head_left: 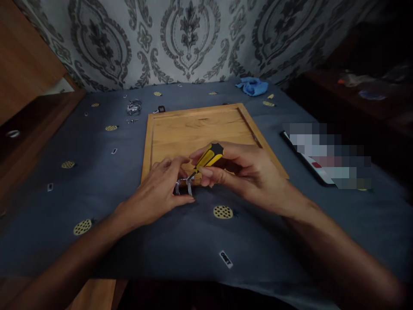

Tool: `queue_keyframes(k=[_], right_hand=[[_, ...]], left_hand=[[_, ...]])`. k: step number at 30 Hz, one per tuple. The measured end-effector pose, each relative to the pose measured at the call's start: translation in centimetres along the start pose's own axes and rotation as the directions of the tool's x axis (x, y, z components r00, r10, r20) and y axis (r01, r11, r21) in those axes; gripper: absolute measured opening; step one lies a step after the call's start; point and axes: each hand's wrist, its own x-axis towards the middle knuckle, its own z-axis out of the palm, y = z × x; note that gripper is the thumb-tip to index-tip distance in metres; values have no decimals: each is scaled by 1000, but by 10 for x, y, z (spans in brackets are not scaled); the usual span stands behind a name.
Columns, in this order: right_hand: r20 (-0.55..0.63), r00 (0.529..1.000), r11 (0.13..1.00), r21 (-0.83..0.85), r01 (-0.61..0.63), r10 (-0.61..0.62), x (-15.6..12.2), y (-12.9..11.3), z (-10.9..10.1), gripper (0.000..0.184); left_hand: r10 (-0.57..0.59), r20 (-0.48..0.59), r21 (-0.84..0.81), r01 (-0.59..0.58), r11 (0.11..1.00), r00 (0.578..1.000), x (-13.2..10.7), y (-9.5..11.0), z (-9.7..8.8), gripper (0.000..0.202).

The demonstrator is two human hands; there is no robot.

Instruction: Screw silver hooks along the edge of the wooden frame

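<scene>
My right hand (248, 174) is closed round a screwdriver (209, 157) with a yellow and black handle. It slants down to the left, its tip at a shiny metal handle (189, 187) by the near edge of a framed wooden panel (200, 133). Thumb and fingers of my left hand (161, 183) grip that metal handle from the left. The panel lies flat on the cloth, its near edge partly covered by both hands. Whether a screw sits under the tip is too small to tell.
More shiny metal handles (134, 106) and small screws (132, 121) lie at the back left. A small black item (161, 109) is beside the panel's far edge. A blue cloth (253, 87) lies at the back right, and a blurred phone-like device (325, 178) rests on the right.
</scene>
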Motion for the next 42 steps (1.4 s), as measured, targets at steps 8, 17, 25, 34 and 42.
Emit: queue_keyframes(k=[8, 17, 25, 34, 42], right_hand=[[-157, 988, 1000, -30, -7, 2, 3, 7, 6, 36], [-240, 968, 997, 11, -70, 71, 1, 13, 14, 35], [-67, 994, 986, 149, -74, 84, 0, 8, 9, 29], [-187, 979, 992, -111, 59, -80, 3, 8, 14, 37], [-242, 968, 992, -115, 44, -71, 1, 13, 19, 36]], left_hand=[[-17, 14, -5, 17, 1000, 1000, 0, 2, -2, 71], [3, 0, -6, -3, 1000, 1000, 0, 1, -1, 67], [-1, 0, -30, 1, 1000, 1000, 1, 1, -1, 67], [-6, -1, -43, 6, 999, 1000, 1, 1, 0, 60], [-8, 0, -26, 8, 1000, 1000, 2, 3, -1, 61]])
